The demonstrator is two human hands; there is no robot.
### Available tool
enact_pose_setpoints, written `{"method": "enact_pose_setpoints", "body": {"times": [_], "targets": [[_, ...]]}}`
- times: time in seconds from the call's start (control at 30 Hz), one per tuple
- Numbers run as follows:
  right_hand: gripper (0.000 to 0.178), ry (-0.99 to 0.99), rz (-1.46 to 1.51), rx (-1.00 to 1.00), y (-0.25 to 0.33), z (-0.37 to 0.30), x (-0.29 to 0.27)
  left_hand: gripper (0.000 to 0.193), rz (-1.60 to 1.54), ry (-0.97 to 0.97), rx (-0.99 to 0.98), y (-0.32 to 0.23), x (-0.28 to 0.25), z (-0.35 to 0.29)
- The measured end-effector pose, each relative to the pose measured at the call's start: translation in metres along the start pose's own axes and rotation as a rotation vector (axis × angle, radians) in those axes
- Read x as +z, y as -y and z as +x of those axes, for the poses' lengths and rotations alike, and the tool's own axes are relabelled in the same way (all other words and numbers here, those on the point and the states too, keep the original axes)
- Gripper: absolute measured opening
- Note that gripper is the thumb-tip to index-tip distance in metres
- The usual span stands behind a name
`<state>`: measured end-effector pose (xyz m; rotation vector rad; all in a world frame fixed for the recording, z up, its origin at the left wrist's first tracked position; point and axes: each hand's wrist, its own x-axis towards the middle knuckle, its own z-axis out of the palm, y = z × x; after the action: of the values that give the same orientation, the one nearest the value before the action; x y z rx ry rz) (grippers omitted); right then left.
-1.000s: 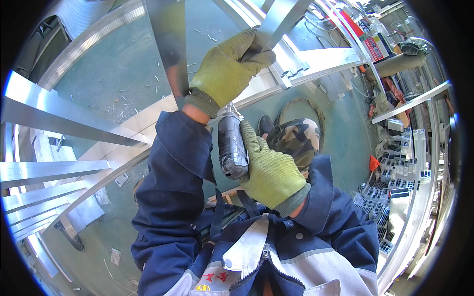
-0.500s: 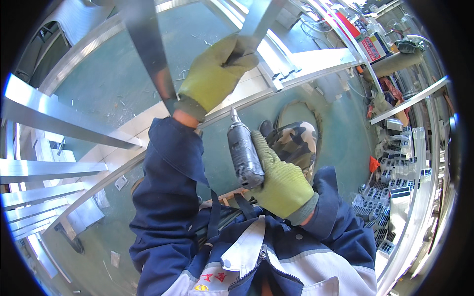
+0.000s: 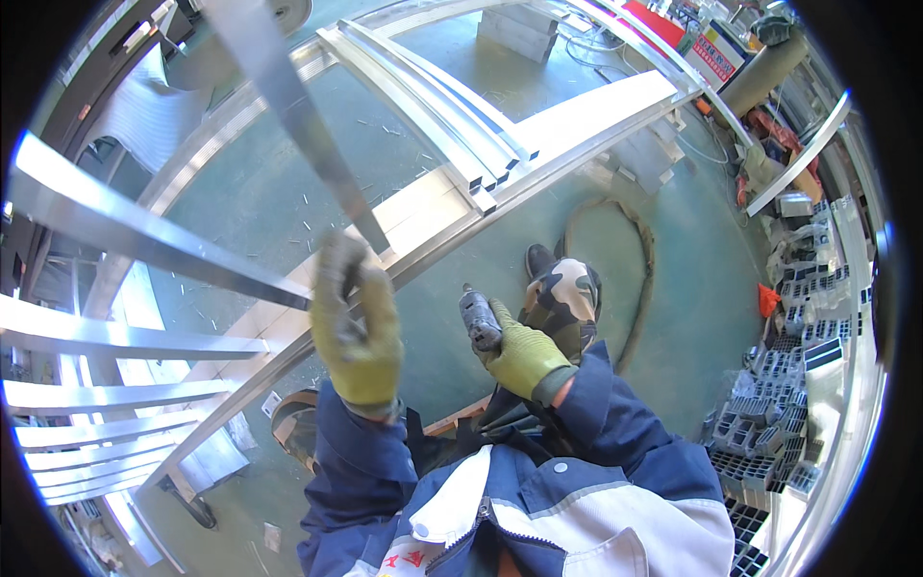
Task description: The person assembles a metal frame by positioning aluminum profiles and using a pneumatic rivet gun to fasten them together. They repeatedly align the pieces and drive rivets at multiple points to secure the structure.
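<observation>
Tool [image 3: 480, 322] near frame centre pointed its long axis upward, slightly left, right hand [image 3: 527, 363] wrapped round it; blurred left hand [image 3: 361, 337] curled half-open, contents unclear.

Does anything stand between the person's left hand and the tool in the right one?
Nothing visible does: in this view only floor shows between the left hand and the tool in the right hand.
</observation>
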<state>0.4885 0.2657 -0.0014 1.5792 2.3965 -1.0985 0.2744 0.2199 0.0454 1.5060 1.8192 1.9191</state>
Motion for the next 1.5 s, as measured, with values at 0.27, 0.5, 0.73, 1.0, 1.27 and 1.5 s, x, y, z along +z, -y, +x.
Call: {"method": "enact_pose_setpoints", "body": {"times": [0.27,0.5,0.73,1.0,1.27,1.5], "targets": [[0.06,0.204,0.136,0.011,-0.022,0.071,0.035,0.07,-0.071,0.198,-0.396,0.041,0.106,0.015],[0.07,0.429,0.259,-0.022,-0.066,0.112,0.067,0.101,0.35,0.147,-0.656,0.082,0.171,0.103],[0.059,0.487,0.271,-0.057,-0.09,0.137,0.018,0.086,-0.139,0.129,-0.81,0.165,0.191,0.145],[0.049,0.64,0.294,0.035,-0.137,0.182,-0.032,0.073,-0.43,0.162,-0.947,0.162,0.204,0.154],[0.056,0.654,0.149,-0.147,-0.163,0.208,-0.033,0.059,-0.381,0.095,-0.985,0.164,0.232,0.153],[0.06,0.639,0.191,-0.212,-0.159,0.208,-0.034,0.07,-0.389,0.091,-0.945,0.153,0.31,0.173]]}}
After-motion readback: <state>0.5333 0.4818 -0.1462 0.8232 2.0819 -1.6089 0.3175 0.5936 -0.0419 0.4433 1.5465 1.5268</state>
